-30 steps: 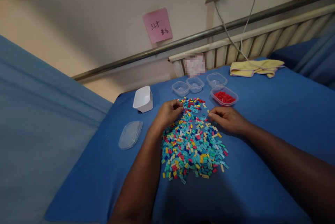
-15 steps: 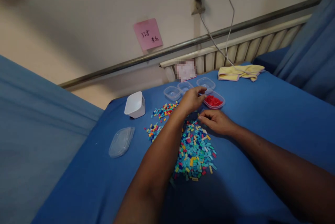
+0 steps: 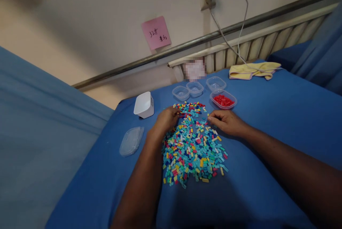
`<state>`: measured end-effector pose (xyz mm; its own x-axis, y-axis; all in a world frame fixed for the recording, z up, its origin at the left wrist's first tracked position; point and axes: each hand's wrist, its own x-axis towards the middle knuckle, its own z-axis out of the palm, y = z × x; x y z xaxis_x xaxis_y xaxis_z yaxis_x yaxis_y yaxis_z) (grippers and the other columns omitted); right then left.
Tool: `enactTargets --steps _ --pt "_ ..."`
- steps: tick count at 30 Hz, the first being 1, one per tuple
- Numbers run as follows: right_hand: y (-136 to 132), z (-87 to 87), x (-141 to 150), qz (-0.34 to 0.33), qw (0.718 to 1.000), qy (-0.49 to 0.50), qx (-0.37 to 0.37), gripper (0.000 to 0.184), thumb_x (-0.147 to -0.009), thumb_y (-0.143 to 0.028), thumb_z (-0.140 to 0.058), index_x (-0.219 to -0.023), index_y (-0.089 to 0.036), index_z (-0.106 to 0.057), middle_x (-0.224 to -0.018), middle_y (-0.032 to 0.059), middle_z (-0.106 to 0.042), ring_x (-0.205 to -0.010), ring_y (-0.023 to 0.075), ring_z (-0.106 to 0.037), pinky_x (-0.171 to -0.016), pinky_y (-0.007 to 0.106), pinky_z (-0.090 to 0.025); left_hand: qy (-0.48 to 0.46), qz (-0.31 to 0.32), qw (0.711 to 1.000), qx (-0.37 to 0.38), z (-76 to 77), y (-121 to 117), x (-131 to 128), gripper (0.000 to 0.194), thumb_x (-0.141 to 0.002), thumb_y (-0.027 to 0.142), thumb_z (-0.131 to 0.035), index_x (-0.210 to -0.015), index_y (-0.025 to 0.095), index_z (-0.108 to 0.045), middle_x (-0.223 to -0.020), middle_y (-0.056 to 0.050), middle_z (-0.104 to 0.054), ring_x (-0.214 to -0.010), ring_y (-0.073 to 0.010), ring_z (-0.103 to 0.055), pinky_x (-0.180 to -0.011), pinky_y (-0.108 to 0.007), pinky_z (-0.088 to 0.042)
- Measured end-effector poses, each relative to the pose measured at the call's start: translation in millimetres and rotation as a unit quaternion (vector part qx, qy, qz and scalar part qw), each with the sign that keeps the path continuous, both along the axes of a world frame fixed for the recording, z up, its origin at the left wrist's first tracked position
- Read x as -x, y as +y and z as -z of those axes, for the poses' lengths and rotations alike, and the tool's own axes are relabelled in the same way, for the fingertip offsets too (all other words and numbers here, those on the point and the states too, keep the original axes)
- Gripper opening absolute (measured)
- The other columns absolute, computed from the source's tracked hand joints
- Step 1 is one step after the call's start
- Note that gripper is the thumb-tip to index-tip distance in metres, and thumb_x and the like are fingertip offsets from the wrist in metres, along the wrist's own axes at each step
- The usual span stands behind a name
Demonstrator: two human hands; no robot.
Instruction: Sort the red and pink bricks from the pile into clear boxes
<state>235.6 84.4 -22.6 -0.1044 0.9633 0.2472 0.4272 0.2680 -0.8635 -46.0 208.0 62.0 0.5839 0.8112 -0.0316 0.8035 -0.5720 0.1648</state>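
A wide pile of small toy building bricks (image 3: 193, 150) in blue, teal, yellow, red and white lies on the blue cloth. My left hand (image 3: 168, 118) is at the pile's upper left edge, its curved fingers a little apart and touching the bricks near some red ones. At the pile's right side rests my right hand (image 3: 227, 122), thumb and forefinger pinched together; whatever is between them is too small to make out. Just beyond it stands a clear plastic tub (image 3: 234, 105) containing red bricks (image 3: 223, 100).
Three clear tubs, a left one (image 3: 181, 94), a middle one (image 3: 195, 90) and a right one (image 3: 216, 84), stand at the back. At left are a white container (image 3: 144, 105) and clear lids (image 3: 131, 142). A yellow cloth (image 3: 253, 70) lies under a cable (image 3: 242, 56).
My left hand has moved from beside the tub of red bricks, back and left to the pile's edge. The right hand stays pinched in about the same place. The view has shifted slightly.
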Motion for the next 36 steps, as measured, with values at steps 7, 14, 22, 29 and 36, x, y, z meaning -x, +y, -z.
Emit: enactTargets --steps 7,14,22,29,36 --pt "-0.5 4.3 -2.5 -0.002 1.000 0.004 0.005 0.039 -0.107 -0.053 -0.058 -0.090 -0.023 -0.075 -0.082 0.0021 -0.075 -0.074 0.0197 -0.066 -0.070 0.033 -0.051 0.090 0.019 0.995 -0.041 10.9 -8.7 -16.0 0.034 -0.102 0.019 -0.054 -0.123 0.021 -0.081 -0.126 -0.014 -0.075 -0.115 -0.0289 -0.070 -0.096 -0.036 -0.053" --pt "-2.9 3.6 -3.6 -0.011 1.000 -0.009 0.011 0.039 -0.107 -0.054 -0.057 -0.092 -0.023 -0.076 -0.084 0.0025 -0.077 -0.076 0.0209 -0.067 -0.071 0.034 -0.053 0.068 0.033 0.997 -0.024 11.8 -6.9 -9.9 0.024 -0.097 0.019 -0.059 -0.108 0.022 -0.080 -0.118 -0.011 -0.076 -0.108 -0.0259 -0.070 -0.091 -0.032 -0.053" --pt "-4.3 2.0 -3.6 -0.006 1.000 -0.012 0.012 0.038 -0.106 -0.053 -0.059 -0.090 -0.024 -0.077 -0.083 0.0033 -0.078 -0.073 0.0213 -0.068 -0.069 0.035 -0.052 0.026 0.068 0.997 0.010 13.3 -3.7 -11.8 0.029 -0.092 0.012 -0.057 -0.105 0.022 -0.081 -0.113 -0.008 -0.079 -0.103 -0.0250 -0.071 -0.089 -0.032 -0.052" --pt "-3.9 4.3 -5.1 -0.009 1.000 -0.014 0.017 0.038 -0.106 -0.054 -0.059 -0.091 -0.024 -0.077 -0.083 0.0033 -0.078 -0.076 0.0217 -0.068 -0.072 0.036 -0.055 0.016 0.060 0.998 0.016 14.6 -1.8 -8.1 0.029 -0.090 0.012 -0.060 -0.107 0.022 -0.082 -0.113 -0.007 -0.080 -0.101 -0.0252 -0.072 -0.087 -0.032 -0.053" --pt "-5.1 1.8 -4.2 -0.007 1.000 -0.010 0.022 0.037 -0.105 -0.053 -0.060 -0.092 -0.023 -0.077 -0.083 0.0036 -0.078 -0.075 0.0213 -0.068 -0.072 0.035 -0.054 0.003 0.097 0.995 -0.009 19.6 -2.4 -10.5 0.037 -0.098 0.015 -0.053 -0.121 0.021 -0.081 -0.122 -0.010 -0.078 -0.116 -0.0267 -0.070 -0.100 -0.035 -0.052"
